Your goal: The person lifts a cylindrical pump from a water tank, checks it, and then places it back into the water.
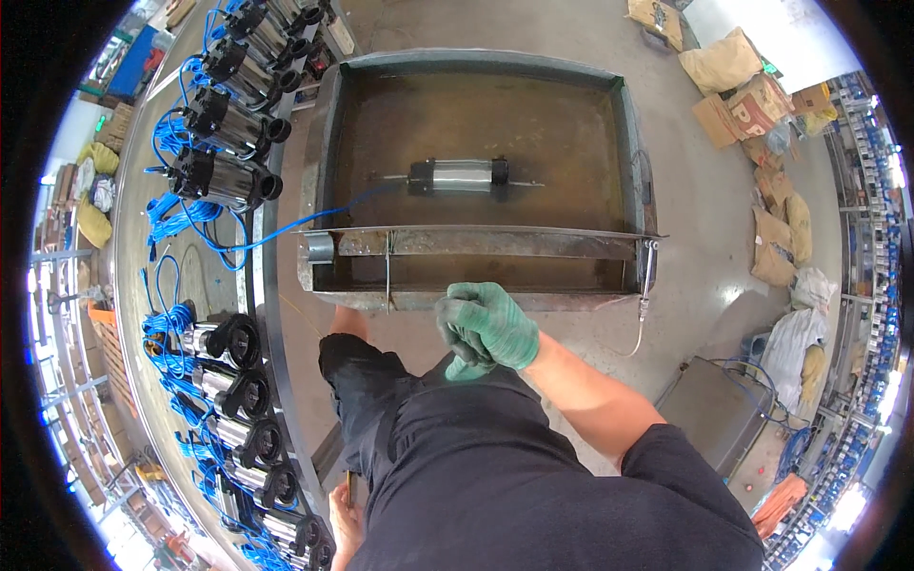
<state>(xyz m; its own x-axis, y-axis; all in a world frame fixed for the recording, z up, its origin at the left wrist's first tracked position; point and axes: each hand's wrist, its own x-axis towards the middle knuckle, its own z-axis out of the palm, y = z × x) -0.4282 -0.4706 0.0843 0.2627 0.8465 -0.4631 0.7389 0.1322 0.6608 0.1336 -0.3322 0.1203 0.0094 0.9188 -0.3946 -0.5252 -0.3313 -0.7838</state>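
My right hand (487, 328), in a green glove with grey on the fingers, is curled closed in front of my body at the tank's near edge. Whatever it may hold is hidden. My bare left hand (346, 521) is low beside my left hip, its fingers bent around a small dark piece with a tan edge that I cannot make out. Ahead, a shiny metal cylinder with black ends, like a pump (463, 175), lies in the murky water of a metal tank (486, 63). A blue cable (305, 221) runs from it leftward over the tank's wall.
On the left, a long bench (133, 238) carries several similar steel-and-black pumps (221, 179) with coiled blue cables. A metal bar (486, 244) crosses the tank's near part. A thin hose (640, 328) hangs at its right corner. Sacks and cartons (762, 100) lie along the right floor.
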